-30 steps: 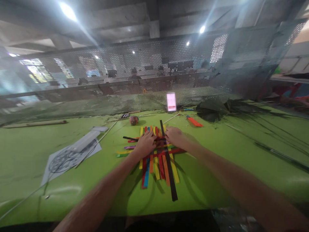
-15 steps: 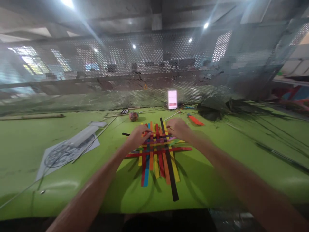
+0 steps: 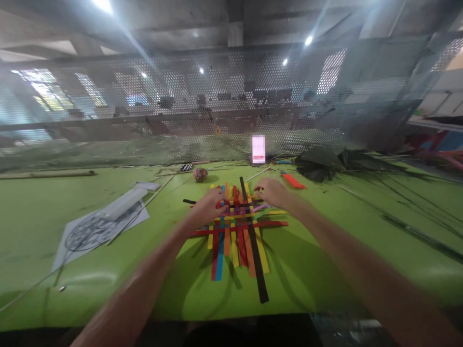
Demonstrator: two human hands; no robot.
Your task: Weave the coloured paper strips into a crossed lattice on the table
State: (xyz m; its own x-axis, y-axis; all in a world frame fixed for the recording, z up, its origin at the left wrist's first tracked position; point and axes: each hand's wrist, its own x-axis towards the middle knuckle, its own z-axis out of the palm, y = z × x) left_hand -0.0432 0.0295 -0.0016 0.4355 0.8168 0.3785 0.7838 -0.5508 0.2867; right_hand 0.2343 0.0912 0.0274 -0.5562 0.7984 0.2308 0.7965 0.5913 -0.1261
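Where the left hand point(image 3: 210, 206) comes down on the woven strips point(image 3: 237, 226), its fingers lie loosely curled over the near-left part of the crossing bands, fingertips pressing on the red and blue lengths; whether anything is pinched between thumb and finger cannot be told through the blur. The right hand point(image 3: 272, 192) rests palm down on the far-right corner of the same weave, fingers bent toward the middle and touching the upper cross strips, its grip likewise unclear.

The weave lies flat on the green table point(image 3: 72, 270), straight ahead of the person and between the two forearms. Its long axis runs away from the viewer: yellow, red, blue and orange strips lie side by side from near edge to far, with one black strip point(image 3: 253, 246) (the longest of them) slanting slightly, its near end reaching closest to the table's front edge. Across these run shorter bands, a red one lowest, then yellow, purple and black, passing left to right and sticking out on both sides.

Left of the weave, well apart, lies a printed sheet point(image 3: 101, 226) with a round pattern. Beyond the hands sit a small ball point(image 3: 200, 174), a loose orange strip point(image 3: 292, 180) and a pile of dark leaves point(image 3: 325, 164), in front of a perforated screen point(image 3: 217, 96).
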